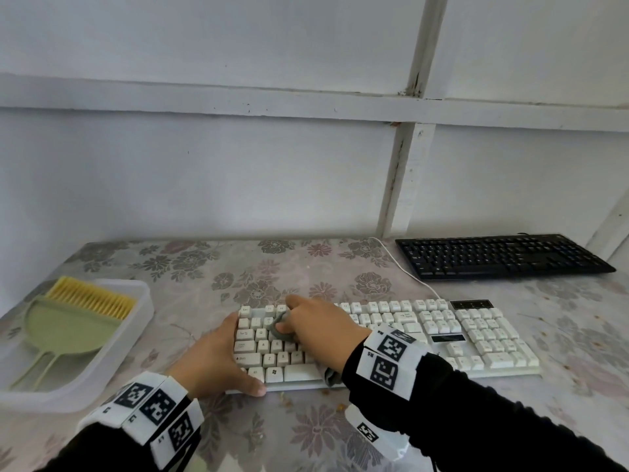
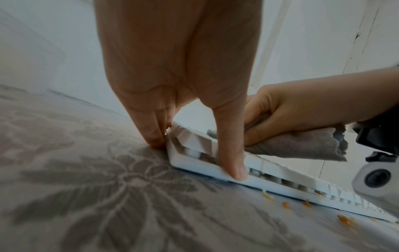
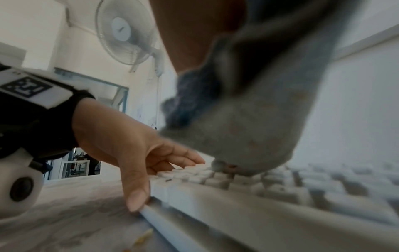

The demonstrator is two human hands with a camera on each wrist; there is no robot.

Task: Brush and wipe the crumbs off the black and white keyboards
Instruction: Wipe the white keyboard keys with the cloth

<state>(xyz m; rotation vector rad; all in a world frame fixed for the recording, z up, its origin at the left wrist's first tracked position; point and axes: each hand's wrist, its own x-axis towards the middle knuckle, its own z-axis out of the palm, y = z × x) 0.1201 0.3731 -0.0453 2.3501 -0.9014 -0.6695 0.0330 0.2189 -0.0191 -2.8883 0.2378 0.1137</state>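
White keyboard (image 1: 391, 338) sits centre-near on table (image 1: 306, 267); black keyboard (image 1: 503, 255) far right, untouched. R hand (image 1: 320, 330) bunched round grey cloth (image 2: 302, 145), pressing it on upper-left keys. L hand (image 1: 218, 356) straight-fingered, thumb on near edge, fingers at left end, bracing the board. Crumbs (image 2: 344, 220) lie just off near edge. Judgement: keep L brace firm, wipe w/ short strokes toward near edge, cloth pushed into key gaps. Brush (image 1: 92, 298) & dustpan (image 1: 64, 328) in tray (image 1: 112, 362), left.
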